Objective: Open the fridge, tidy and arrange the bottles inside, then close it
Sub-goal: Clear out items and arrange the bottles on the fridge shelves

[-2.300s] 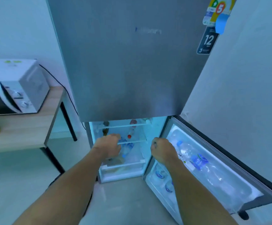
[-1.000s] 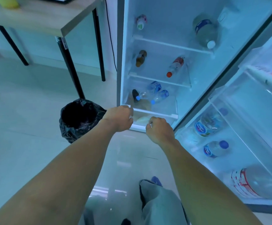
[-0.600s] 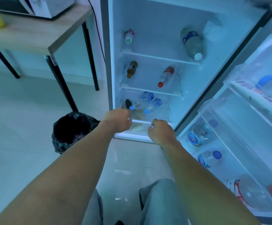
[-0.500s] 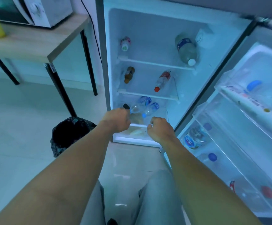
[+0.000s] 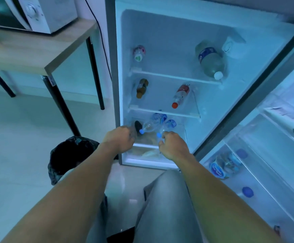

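The fridge stands open, its door swung right. On the top shelf lie a small pink-labelled bottle and a large white-capped bottle. The middle shelf holds a brown bottle and a red-capped bottle, both on their sides. The clear bottom drawer holds two blue-capped water bottles and a dark-capped bottle. My left hand and right hand curl over the drawer's front rim.
Several water bottles stand in the lower door racks. A black-bagged bin sits on the floor left of the fridge. A wooden table with a microwave is at the upper left. My knees are below my arms.
I have dropped from standing to a crouch, so the fridge interior now fills the view. Both hands stayed at the bottom drawer's front and edged slightly inward.
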`<state>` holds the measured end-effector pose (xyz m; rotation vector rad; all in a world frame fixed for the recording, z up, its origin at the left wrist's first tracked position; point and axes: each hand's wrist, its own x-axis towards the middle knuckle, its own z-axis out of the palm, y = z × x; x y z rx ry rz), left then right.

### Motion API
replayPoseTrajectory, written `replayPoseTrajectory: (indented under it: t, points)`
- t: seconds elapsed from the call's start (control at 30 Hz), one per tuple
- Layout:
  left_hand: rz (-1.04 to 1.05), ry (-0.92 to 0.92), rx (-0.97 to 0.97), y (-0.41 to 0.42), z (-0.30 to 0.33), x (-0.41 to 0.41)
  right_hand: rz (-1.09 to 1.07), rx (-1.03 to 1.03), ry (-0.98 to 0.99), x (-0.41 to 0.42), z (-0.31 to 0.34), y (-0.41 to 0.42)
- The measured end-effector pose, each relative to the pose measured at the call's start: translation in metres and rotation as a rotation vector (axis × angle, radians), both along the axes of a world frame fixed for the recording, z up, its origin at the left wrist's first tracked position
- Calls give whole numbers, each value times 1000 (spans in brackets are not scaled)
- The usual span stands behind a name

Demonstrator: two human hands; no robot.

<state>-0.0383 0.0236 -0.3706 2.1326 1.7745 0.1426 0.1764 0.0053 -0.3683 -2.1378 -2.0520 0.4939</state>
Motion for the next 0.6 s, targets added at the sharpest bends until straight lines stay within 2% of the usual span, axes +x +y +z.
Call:
replayPoseTrajectory:
  t: [0.27,0.4,0.6]
  points:
    - [157,-117,19,37,-97,-51,49,13,8,-24,-90,68]
    - [331,-14,-258,51,-151,-73,48,-17,57,-37,-144,95]
    - [452,92,-545,76,-207,-92,18,-89,149,-54,-207,127]
